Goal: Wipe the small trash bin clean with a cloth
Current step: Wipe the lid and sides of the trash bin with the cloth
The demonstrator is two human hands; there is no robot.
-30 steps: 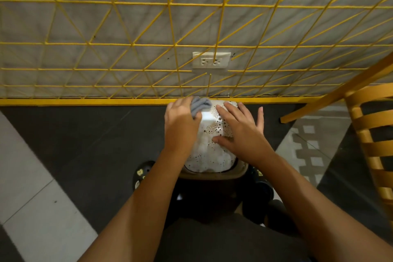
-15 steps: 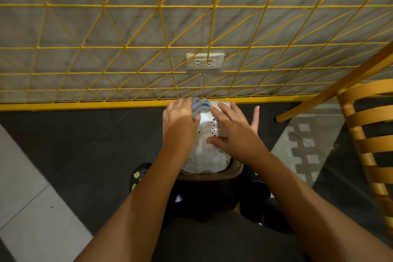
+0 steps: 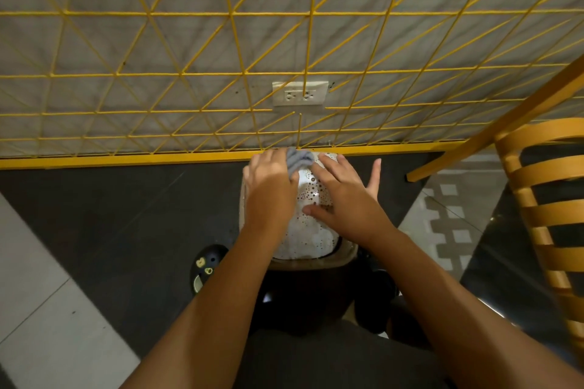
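Note:
The small trash bin (image 3: 308, 237) is white with dark speckles and lies tilted in front of me, its brown rim toward me. My left hand (image 3: 268, 189) grips a grey cloth (image 3: 297, 161) and presses it on the bin's far left side. My right hand (image 3: 344, 196) rests flat on the bin's right side with fingers spread and straight. Most of the bin's upper surface is hidden under both hands.
A yellow wire grid (image 3: 221, 73) with a yellow base bar stands just behind the bin, and a wall socket (image 3: 300, 94) sits behind it. A yellow slatted chair (image 3: 546, 215) is at the right. Dark shoes (image 3: 207, 265) are on the dark floor.
Both hands stay on the bin in about the same pose. The view has shifted slightly, so the bin and the hands sit a little left of where they were.

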